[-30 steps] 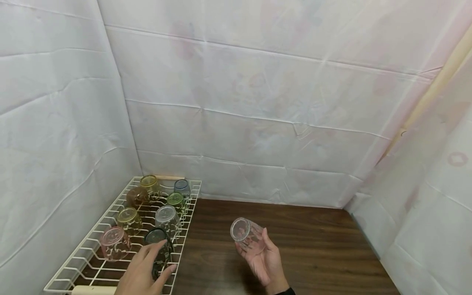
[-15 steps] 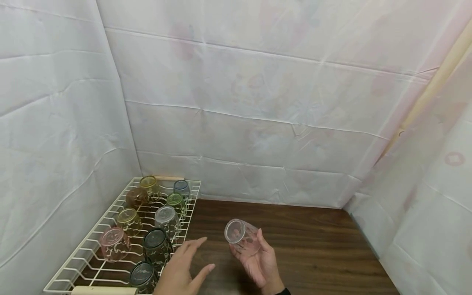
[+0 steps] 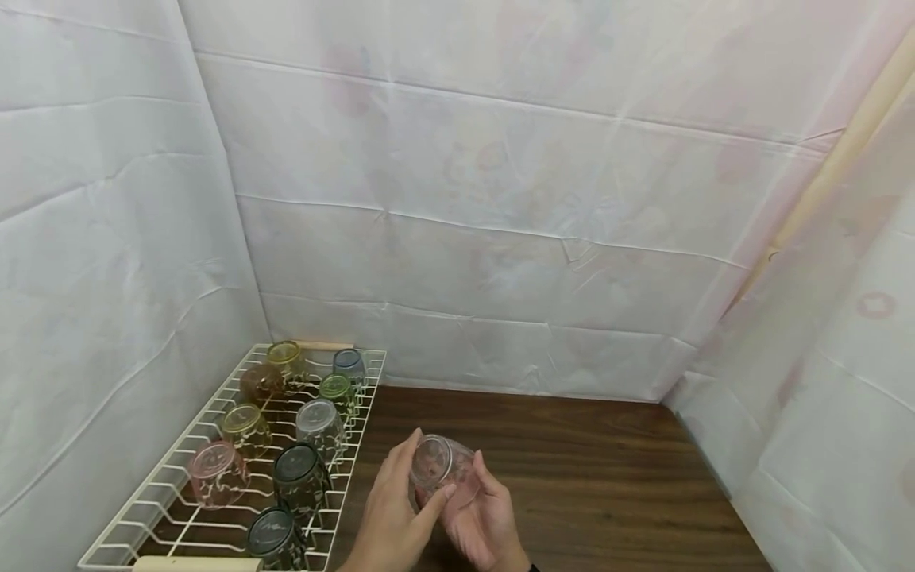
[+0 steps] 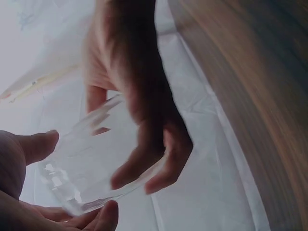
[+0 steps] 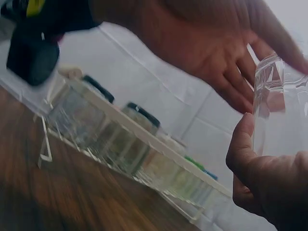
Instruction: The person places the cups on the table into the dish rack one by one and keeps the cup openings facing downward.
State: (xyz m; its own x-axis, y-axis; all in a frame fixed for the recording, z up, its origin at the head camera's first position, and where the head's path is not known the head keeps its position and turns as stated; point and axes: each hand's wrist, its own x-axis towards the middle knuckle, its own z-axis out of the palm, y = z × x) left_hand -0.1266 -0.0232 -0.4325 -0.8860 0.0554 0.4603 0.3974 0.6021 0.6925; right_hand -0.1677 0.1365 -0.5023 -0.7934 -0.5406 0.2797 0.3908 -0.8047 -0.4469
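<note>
A clear glass tumbler (image 3: 432, 461) is tilted between both hands, above the table just right of a wire rack. My left hand (image 3: 396, 508) grips its upper-left end, with fingers over the top and thumb in front. My right hand (image 3: 480, 520) holds the other end from below and the right. In the left wrist view the tumbler (image 4: 96, 163) spans the gap between the hands. In the right wrist view, thick facets show on the end of the tumbler (image 5: 279, 91) near the left hand.
On the cream wire rack (image 3: 196, 565) at left stand several coloured glasses upside down, among them a pink glass (image 3: 218, 473) and two dark glasses (image 3: 270, 531). Dark wooden tabletop (image 3: 608, 477) lies to the right. White sheeting (image 3: 465, 262) encloses the back and sides.
My left hand has left the dark glass at the rack's front, moved right and taken hold of the tumbler. The right hand has brought the tumbler slightly left.
</note>
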